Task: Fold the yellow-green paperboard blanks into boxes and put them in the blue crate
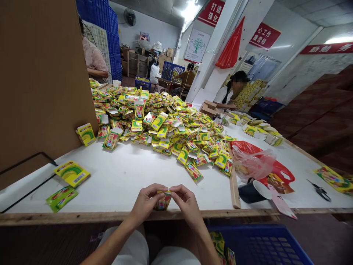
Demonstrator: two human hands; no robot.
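Both my hands meet at the near edge of the white table [127,180]. My left hand [145,201] and my right hand [185,201] pinch the top of one small yellow-green packet box [163,201], fingers curled round it from either side. Beyond them a big heap of the same yellow-green packet boxes [165,125] covers the middle of the table. Two flat packets [72,173] lie to my left; the second is a green packet [61,198] near the table edge.
A tall cardboard panel [41,81] stands at left. A red plastic bag [257,162], a black cup [252,191], a wooden strip [234,186] and scissors [320,190] lie at right. A blue crate [261,244] sits below. A person [233,92] works across the table.
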